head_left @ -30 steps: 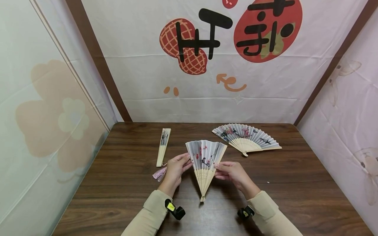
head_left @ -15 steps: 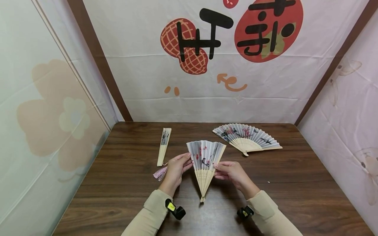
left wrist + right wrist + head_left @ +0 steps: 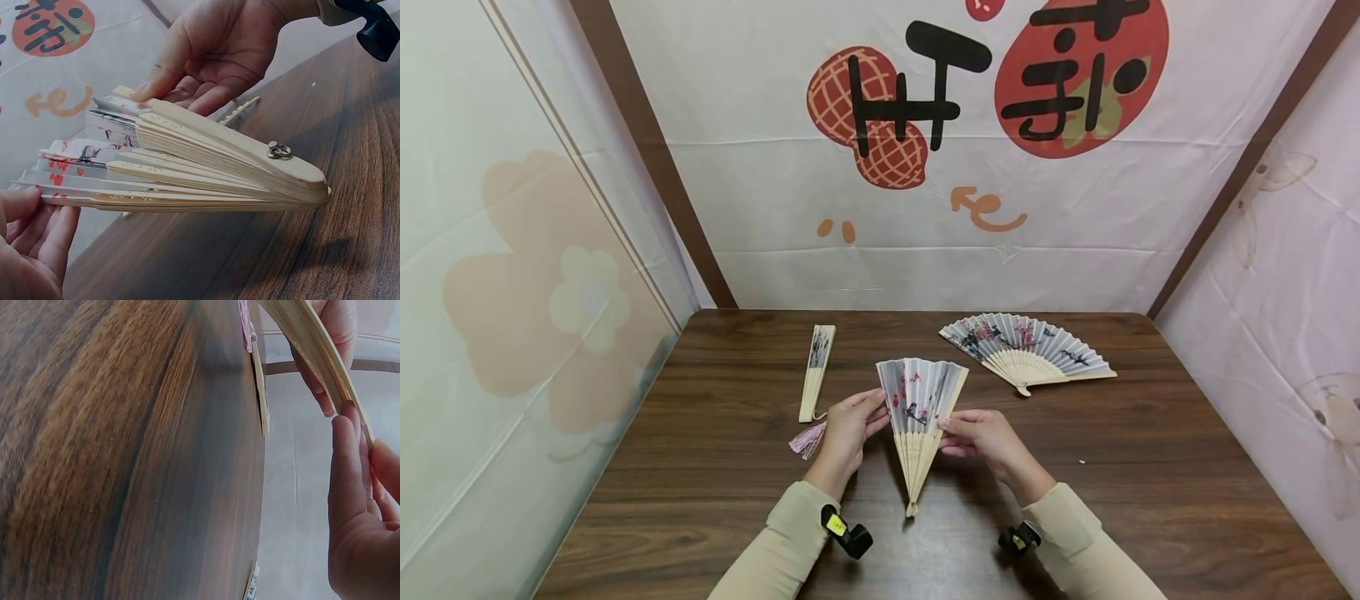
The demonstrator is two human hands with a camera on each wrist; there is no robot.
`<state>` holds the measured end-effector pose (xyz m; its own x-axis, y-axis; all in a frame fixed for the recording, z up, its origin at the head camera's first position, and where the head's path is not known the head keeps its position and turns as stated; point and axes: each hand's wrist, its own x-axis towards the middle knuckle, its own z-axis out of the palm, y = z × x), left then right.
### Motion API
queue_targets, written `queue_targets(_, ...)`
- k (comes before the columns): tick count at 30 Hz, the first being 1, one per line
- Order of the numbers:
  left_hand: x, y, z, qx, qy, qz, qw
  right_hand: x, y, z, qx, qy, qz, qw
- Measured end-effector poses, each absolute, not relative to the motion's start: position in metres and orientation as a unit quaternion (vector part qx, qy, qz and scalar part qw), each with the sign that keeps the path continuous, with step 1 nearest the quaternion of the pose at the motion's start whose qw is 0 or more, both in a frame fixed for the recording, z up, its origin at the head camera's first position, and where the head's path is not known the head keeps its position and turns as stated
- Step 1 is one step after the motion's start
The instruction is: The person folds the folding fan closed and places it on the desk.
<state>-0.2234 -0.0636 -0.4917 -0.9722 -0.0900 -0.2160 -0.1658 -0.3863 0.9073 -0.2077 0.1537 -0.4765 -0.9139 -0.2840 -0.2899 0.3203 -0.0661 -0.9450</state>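
Observation:
A half-spread paper fan (image 3: 920, 396) with bamboo ribs and a red blossom print is held just above the wooden table (image 3: 1150, 467), pivot end toward me. My left hand (image 3: 850, 429) pinches its left outer rib, thumb on top. My right hand (image 3: 981, 433) pinches the right outer rib. In the left wrist view the ribs of the fan (image 3: 206, 169) lie stacked close, with the right hand (image 3: 212, 50) on the top rib and my left hand's fingers (image 3: 28, 244) at the paper edge. The right wrist view shows the fan's rib (image 3: 312, 344) edge-on against my right hand (image 3: 356, 506).
A folded fan (image 3: 816, 371) with a pink tassel (image 3: 807, 439) lies to the left of my left hand. A fully spread fan (image 3: 1026, 350) lies at the back right. Cloth walls enclose the table on three sides.
The held fan has narrowed a little: its right rib and my right hand have moved left toward the left hand. The other two fans have not moved.

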Motion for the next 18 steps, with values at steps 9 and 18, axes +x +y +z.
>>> queue_targets(9,-0.2182,-0.0654,-0.4944,-0.049,0.531,0.846,0.011,-0.2074,0.1526,-0.4783,0.013,0.65,-0.73,0.209)
queue_targets(18,-0.2244,-0.0616,-0.4937,-0.114,0.562,0.819,0.031,-0.2079,0.1509,-0.4813,0.016,0.656,-0.725,0.208)
